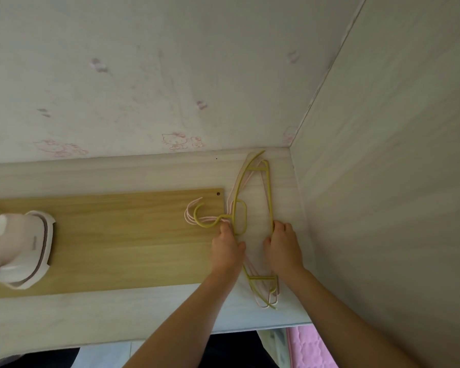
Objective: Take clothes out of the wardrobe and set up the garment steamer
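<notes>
Both hands on stack of yellow and pink hangers (pixel 252 208) lying flat on pale shelf (pixel 144 309) by side wall; left hand (pixel 229 247) gripped neck, right hand (pixel 283 247) gripped bottom bar. Steamer head (pixel 24 251) far left on wooden board (pixel 130 235). Step looked like hanger pickup; next needs lifting stack together

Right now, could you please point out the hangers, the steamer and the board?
hangers (pixel 269 192): head view, yellow bar.
steamer (pixel 24 248): head view, white body.
board (pixel 128 240): head view, bare middle.
</notes>
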Motion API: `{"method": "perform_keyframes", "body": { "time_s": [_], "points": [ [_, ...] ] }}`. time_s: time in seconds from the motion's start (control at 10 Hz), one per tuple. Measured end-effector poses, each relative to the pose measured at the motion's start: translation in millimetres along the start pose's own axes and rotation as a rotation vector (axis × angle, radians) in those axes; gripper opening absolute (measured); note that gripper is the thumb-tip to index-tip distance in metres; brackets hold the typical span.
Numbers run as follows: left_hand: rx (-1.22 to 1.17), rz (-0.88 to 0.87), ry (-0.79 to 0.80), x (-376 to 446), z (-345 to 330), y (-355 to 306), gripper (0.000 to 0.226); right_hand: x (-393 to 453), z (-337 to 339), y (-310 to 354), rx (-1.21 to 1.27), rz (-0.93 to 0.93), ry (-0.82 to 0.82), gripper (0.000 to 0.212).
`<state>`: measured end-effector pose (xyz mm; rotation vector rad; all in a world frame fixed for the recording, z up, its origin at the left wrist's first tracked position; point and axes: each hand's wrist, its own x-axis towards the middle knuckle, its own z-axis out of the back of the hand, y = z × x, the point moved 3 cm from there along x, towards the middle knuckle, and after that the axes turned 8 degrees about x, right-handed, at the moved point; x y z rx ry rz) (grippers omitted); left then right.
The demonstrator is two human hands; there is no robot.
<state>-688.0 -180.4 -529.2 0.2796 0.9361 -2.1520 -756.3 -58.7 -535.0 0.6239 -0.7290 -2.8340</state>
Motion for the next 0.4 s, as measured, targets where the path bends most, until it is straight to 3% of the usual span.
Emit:
{"method": "perform_keyframes", "body": {
  "time_s": [0.1, 0.3, 0.4],
  "points": [
    [-0.004, -0.008, -0.019, -11.5, -1.4, 1.5, 0.048, -2.7, 0.9, -0.1, 0.005, 0.0, 0.004, 0.039],
    [0.026, -0.094, -0.121, -39.6, 8.5, 7.0, 0.029, -25.2, 3.0, 5.8, -0.063, 0.078, -0.046, 0.055],
    [0.102, -0.118, -0.158, -51.4, 10.9, 21.4, 0.025, -42.8, -1.2, 4.0, -0.152, 0.308, -0.104, 0.063]
  ]
}}
